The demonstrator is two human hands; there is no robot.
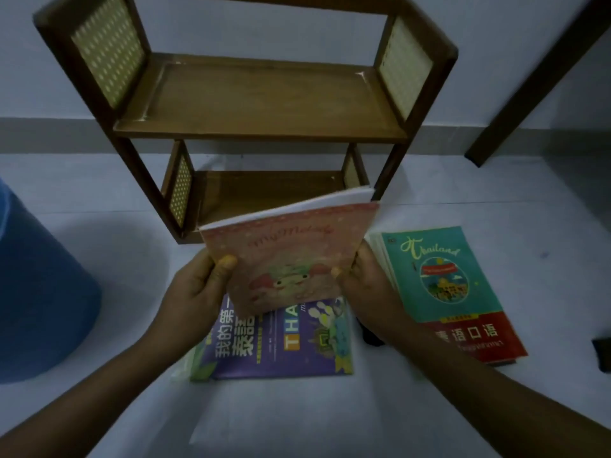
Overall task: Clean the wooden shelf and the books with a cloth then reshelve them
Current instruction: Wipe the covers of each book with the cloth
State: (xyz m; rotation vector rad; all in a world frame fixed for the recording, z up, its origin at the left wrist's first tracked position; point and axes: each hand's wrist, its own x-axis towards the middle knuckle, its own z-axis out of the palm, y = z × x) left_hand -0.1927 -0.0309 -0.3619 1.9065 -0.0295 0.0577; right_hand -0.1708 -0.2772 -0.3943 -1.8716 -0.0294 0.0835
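1. A pale floor [463, 200] is being used as the work surface.
2. A wooden shelf [258, 127] is being stood on it near the wall.
3. A purple book [281, 345] and a teal-and-red book [456, 299] are being left flat there, with a blue container [43, 292] alongside.

shelf [261, 127]: 1 | books: 3 — pink [291, 259], purple [281, 345], teal [443, 292] | hands: 2 — left [195, 289], right [367, 285]

Single head view; looks forward and down, close over hands [281, 285]; wooden shelf [251, 120] just beyond
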